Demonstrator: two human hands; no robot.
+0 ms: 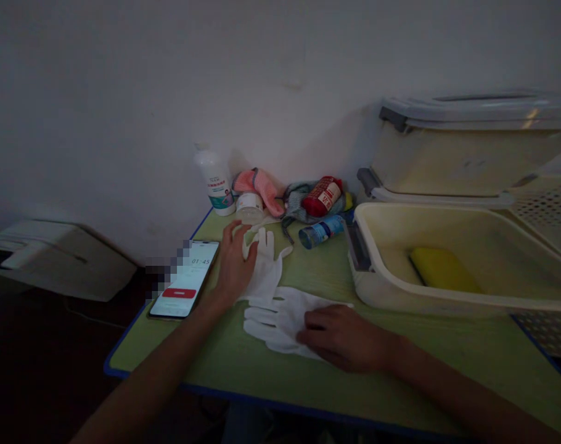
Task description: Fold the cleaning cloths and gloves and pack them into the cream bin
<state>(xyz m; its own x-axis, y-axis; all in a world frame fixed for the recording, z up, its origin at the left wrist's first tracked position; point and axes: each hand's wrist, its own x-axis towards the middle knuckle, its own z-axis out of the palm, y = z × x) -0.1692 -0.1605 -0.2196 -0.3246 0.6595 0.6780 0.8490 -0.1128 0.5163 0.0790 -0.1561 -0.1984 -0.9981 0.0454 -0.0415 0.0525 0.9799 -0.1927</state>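
White, soft fabric forms two thin gloves lying flat on a green, blue-edged table: a far glove and a near glove, touching or nearly so. The far glove's fingers point toward the wall, its long axis running away from the person. The near glove lies crosswise, fingers to the left, cuff end to the right.

The left hand rests at the far glove's left edge, fingers spread and bent, not clenched. The right hand lies over the near glove's cuff end with curled fingers; whether it pinches the fabric cannot be told.

A lit phone lies left. Behind are a white bottle, pink cloth, red container and clear-blue cylinder. A rigid cream bin bounds the right side.
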